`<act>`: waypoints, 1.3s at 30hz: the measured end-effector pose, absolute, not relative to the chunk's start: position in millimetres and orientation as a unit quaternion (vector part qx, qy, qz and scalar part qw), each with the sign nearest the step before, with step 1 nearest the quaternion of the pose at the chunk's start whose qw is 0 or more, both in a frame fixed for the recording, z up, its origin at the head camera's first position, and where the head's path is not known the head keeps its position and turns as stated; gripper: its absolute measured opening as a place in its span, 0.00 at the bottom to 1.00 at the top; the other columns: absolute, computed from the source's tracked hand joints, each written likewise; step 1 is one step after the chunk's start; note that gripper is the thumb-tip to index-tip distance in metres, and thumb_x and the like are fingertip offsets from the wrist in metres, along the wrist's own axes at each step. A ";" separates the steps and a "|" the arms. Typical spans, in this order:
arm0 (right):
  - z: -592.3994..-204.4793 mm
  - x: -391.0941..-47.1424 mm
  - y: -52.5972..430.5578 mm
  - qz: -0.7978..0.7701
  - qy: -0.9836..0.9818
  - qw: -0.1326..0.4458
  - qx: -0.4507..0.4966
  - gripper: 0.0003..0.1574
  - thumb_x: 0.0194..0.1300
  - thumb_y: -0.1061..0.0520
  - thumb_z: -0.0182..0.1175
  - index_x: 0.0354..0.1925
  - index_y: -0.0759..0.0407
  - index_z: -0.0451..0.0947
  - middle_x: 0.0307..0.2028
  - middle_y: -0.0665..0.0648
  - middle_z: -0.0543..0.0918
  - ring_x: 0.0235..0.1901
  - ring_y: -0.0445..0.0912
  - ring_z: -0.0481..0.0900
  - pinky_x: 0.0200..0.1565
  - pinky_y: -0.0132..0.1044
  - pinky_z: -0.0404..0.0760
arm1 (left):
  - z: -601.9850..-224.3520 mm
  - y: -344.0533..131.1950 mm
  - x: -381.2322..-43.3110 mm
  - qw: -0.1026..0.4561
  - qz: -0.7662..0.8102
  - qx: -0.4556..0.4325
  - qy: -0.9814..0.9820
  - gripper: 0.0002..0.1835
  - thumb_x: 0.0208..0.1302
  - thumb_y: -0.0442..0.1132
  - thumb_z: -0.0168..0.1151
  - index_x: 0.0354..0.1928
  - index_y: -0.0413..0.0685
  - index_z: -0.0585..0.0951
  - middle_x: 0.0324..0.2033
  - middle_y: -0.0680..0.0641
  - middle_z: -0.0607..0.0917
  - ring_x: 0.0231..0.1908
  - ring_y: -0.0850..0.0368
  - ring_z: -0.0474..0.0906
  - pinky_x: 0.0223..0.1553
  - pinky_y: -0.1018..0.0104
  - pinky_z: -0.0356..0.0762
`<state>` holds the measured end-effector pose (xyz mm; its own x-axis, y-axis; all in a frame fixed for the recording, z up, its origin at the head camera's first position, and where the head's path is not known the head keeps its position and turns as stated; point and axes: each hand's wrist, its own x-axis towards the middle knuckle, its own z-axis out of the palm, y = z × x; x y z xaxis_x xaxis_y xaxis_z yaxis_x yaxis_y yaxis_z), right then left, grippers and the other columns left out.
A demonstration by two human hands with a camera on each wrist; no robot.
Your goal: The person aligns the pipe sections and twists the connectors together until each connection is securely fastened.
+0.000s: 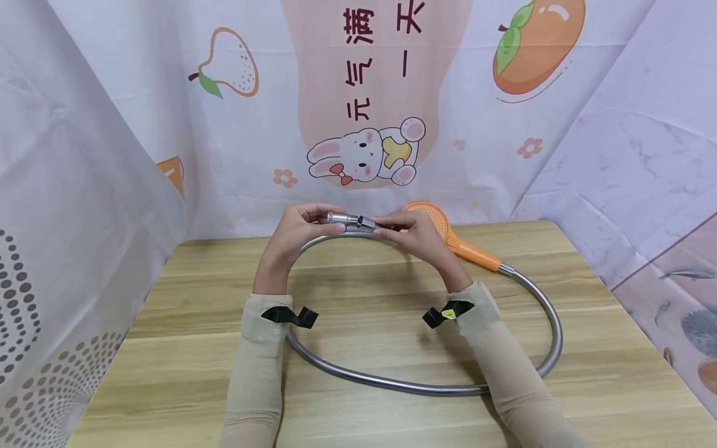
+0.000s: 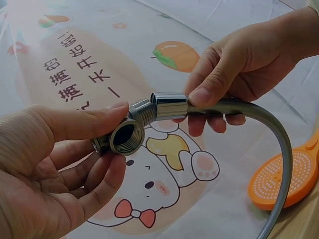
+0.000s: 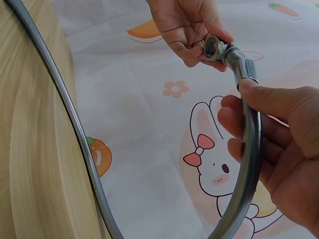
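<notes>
Connector point(image 2: 142, 110) in left hand point(image 1: 292, 234); hose point(image 3: 249, 172) in right hand point(image 1: 421, 234).

Beige sleeves point(image 1: 255, 373) bear black wrist straps point(image 1: 305, 317), the right with a yellow label point(image 1: 449, 314).

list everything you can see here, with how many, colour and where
Table: 1, wood-brown, below everything
Hanging cloth: count unclear, mostly white with printed fruit, rabbit and lettering, behind and beside the table
Shower head: 1, orange, far side of table, right of centre
Hose: 1, grey, looping from the shower head's handle
Hose nut: 1, silver, at the hose's other end
Threaded fitting: 1, silver, at the hose nut
Sleeves: 2, beige, on the forearms
Wrist straps: 2, black, at the sleeve ends
Left grip: 1, bare, pinching the fitting
Right grip: 1, bare, holding the hose by its nut
</notes>
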<state>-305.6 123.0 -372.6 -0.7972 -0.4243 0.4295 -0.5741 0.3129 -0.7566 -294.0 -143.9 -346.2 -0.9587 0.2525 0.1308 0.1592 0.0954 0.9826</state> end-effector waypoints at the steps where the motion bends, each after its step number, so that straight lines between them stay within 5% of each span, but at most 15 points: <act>1: -372.2 -305.3 123.0 0.499 -0.806 0.075 0.310 0.15 0.64 0.57 0.72 0.50 0.54 0.89 0.40 0.56 0.90 0.29 0.43 0.73 0.30 0.31 0.73 | -346.2 -143.9 -293.9 0.034 0.658 0.141 0.739 0.19 0.55 0.34 0.79 0.49 0.41 0.88 0.29 0.51 0.86 0.31 0.59 0.77 0.33 0.72 0.77; 26: -373.6 -301.9 117.2 0.498 -0.809 0.052 0.307 0.14 0.66 0.54 0.70 0.50 0.54 0.89 0.35 0.57 0.89 0.28 0.44 0.78 0.28 0.29 0.76 | -345.4 -144.5 -291.4 0.029 0.655 0.148 0.740 0.20 0.53 0.32 0.79 0.48 0.36 0.88 0.26 0.52 0.84 0.30 0.59 0.74 0.31 0.72 0.74; 39: -373.2 -300.1 114.3 0.463 -0.824 0.071 0.319 0.14 0.66 0.56 0.70 0.49 0.55 0.89 0.31 0.54 0.88 0.26 0.42 0.73 0.27 0.29 0.72 | -345.4 -145.6 -292.1 0.030 0.650 0.164 0.742 0.18 0.53 0.30 0.78 0.47 0.33 0.87 0.24 0.51 0.81 0.27 0.59 0.70 0.28 0.72 0.71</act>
<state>-300.1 114.3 -373.2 -0.7859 -0.4600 0.4133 -0.5922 0.3672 -0.7172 -292.1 -145.6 -345.4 -0.9442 0.2831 0.1685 0.2043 0.1017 0.9736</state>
